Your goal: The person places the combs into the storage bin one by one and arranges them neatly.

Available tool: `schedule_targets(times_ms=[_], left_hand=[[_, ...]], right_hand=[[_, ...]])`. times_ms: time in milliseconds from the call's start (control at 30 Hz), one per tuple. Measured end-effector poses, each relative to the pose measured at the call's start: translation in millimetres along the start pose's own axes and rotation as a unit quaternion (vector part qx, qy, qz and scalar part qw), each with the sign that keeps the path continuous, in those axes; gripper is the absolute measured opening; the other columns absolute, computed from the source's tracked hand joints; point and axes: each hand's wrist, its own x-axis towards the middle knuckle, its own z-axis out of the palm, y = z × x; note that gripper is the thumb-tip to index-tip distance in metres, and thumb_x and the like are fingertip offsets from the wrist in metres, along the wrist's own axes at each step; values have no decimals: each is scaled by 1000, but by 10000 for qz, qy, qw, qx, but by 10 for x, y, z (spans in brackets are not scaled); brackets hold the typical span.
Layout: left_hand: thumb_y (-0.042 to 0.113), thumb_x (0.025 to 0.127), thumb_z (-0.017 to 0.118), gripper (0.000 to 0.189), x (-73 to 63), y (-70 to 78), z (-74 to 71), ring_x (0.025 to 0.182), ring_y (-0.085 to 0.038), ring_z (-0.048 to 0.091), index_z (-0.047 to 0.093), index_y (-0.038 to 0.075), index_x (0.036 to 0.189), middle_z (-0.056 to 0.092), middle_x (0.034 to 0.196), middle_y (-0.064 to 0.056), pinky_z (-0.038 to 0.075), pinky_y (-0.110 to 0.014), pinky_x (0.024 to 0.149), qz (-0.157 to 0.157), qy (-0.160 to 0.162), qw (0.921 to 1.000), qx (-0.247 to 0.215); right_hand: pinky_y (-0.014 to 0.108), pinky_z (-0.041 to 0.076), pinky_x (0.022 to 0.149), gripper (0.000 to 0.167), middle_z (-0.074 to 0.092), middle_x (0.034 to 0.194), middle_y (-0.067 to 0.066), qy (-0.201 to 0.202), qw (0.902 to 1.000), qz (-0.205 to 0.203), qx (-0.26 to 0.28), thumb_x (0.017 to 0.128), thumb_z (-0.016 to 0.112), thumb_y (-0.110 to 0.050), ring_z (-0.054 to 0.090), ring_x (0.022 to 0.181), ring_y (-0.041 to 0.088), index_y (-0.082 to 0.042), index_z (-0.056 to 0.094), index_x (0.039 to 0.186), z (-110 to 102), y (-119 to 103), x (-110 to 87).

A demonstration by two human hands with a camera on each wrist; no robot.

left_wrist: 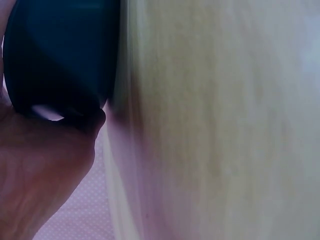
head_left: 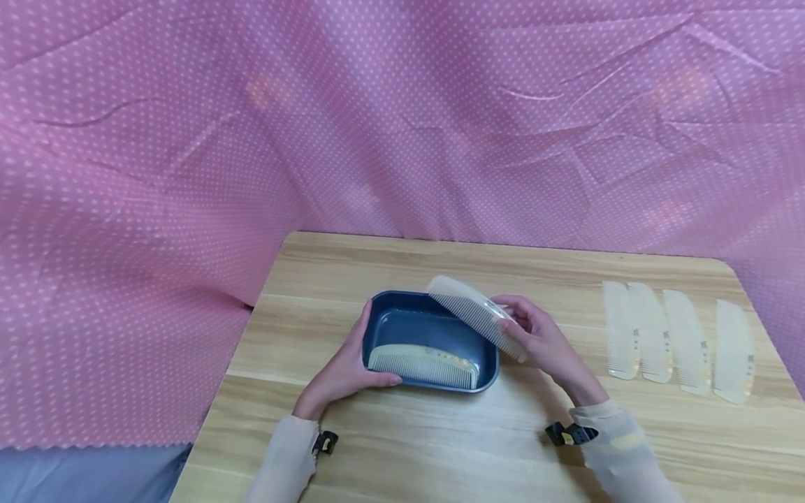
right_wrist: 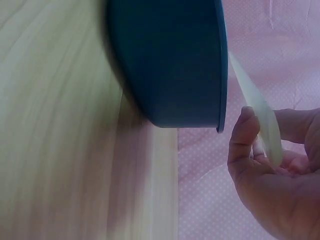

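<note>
A dark blue rectangular pan (head_left: 411, 325) with rounded corners sits on the table, its wall (left_wrist: 65, 45) filling the upper left of the left wrist view. My left hand (head_left: 344, 363) grips the pan's left end, thumb along the near rim. Inside, along the near side, lies a pale cream comb (head_left: 424, 365), teeth toward me. My right hand (head_left: 537, 339) pinches a second cream comb (head_left: 474, 311) by its right end, between thumb and fingers. That comb slants over the pan's right rim; the right wrist view shows the held comb (right_wrist: 260, 112) edge-on beside the pan.
Several more cream combs (head_left: 682, 342) lie upright in a row at the table's right side. Light wood grain covers the table (head_left: 440, 447). A pink dotted cloth (head_left: 402, 126) hangs behind the table and on its left.
</note>
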Motion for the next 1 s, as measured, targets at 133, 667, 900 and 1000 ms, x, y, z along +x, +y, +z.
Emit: schedule_targets(times_ms=[133, 667, 900, 1000], left_hand=[[34, 76, 103, 149, -13, 1, -9, 165, -25, 4, -7, 31, 176, 0, 181, 7, 11, -67, 127, 3, 18, 10000, -24], [32, 78, 102, 148, -13, 25, -31, 165, -24, 5, -8, 32, 176, 1, 181, 7, 10, -65, 128, 19, -46, 10000, -69], [29, 77, 103, 149, -1, 29, -28, 165, -23, 5, -8, 35, 176, 1, 181, 7, 10, -66, 128, 51, -45, 9999, -127], [26, 77, 103, 149, 2, 34, -23, 165, -24, 5, -9, 34, 175, 0, 182, 6, 9, -65, 128, 2, -65, 9998, -202]], right_hand=[[27, 56, 84, 40, 69, 118, 22, -50, 9999, -110, 40, 110, 64, -3, 67, 101, 25, -1, 60, 149, 52, -27, 25], [27, 54, 88, 38, 67, 116, 19, -532, 9982, -281, 45, 110, 63, -3, 65, 104, 27, 0, 61, 148, 253, -112, 174], [28, 54, 83, 33, 69, 111, 16, -673, 9974, -223, -95, 110, 65, -6, 65, 99, 26, -4, 64, 143, 311, -133, 218], [28, 53, 77, 32, 70, 108, 13, -773, 9964, -219, -271, 110, 66, -7, 64, 94, 25, -5, 66, 142, 352, -140, 230]])
